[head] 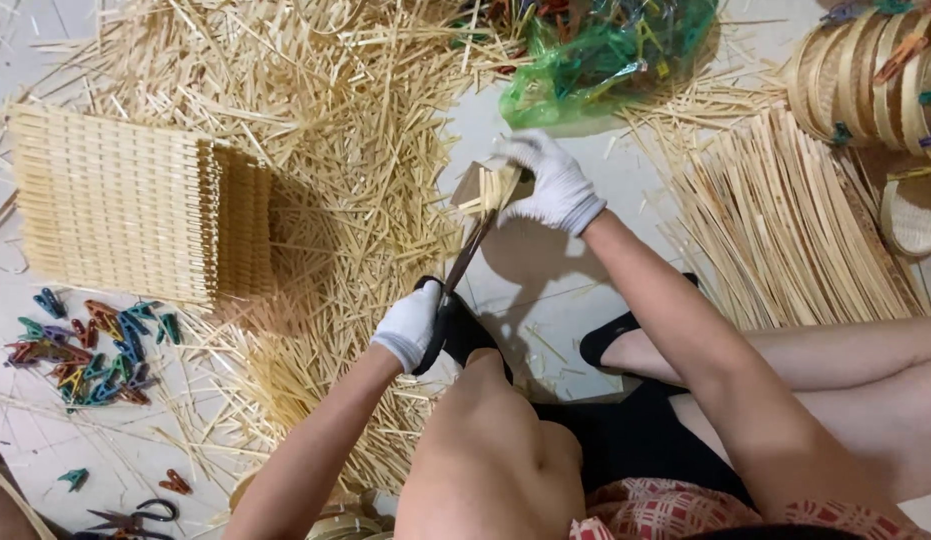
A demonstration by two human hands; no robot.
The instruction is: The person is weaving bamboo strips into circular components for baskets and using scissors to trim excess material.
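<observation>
From the head view, the left hand (409,325), gloved white, is wrapped tight around the black handles of a pair of scissors (463,262), blades angled up and away toward the right hand (547,182). That hand, also gloved, pinches a small bundle of straw strips (493,187), steadying its ends against the blades. Loose straw (315,120) lies beyond the left hand; a green bag (605,55) sits just past the right.
</observation>
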